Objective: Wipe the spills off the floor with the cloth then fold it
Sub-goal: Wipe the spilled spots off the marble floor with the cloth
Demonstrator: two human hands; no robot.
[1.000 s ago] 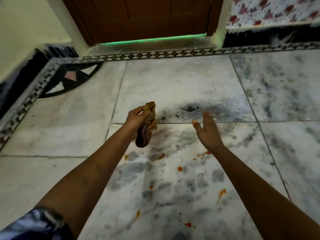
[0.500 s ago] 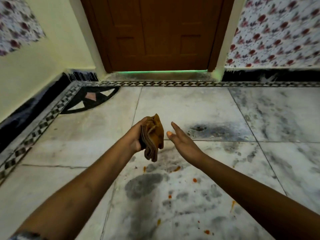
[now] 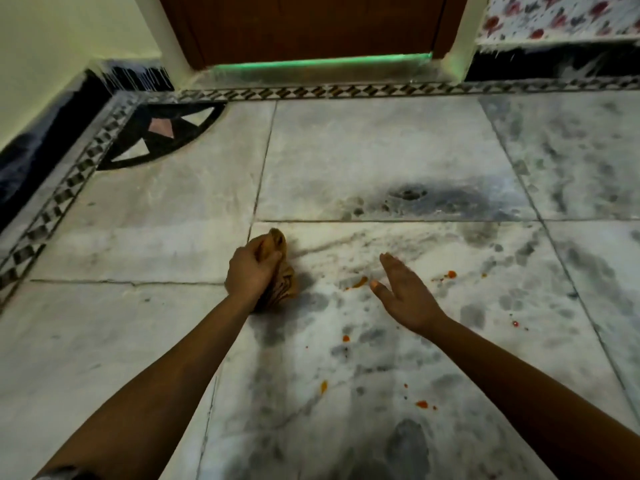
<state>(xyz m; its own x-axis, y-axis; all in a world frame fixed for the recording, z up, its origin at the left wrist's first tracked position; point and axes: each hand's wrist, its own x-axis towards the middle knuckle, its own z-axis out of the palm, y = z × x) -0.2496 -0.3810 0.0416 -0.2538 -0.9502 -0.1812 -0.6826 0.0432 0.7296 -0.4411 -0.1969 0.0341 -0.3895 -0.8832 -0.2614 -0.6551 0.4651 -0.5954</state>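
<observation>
My left hand (image 3: 250,268) grips a bunched brown-orange cloth (image 3: 284,285) low over the marble floor (image 3: 381,161), fingers curled round its upper part. My right hand (image 3: 403,292) is held flat and apart from the cloth, palm toward it, fingers straight, holding nothing. Orange-red spills dot the floor: a smear (image 3: 360,282) between the hands, a spot (image 3: 451,274) right of the right hand, and several drops (image 3: 421,404) nearer to me. Whether the cloth touches the floor I cannot tell.
A brown door (image 3: 304,26) with a green glow under it stands ahead. A patterned tile border (image 3: 346,91) runs along the walls, with a dark fan-shaped inlay (image 3: 156,136) in the left corner. A dark stain (image 3: 433,199) marks the floor ahead.
My left hand has lowered the cloth toward the floor. My right hand has moved away from the cloth to the right. The view has tipped downward.
</observation>
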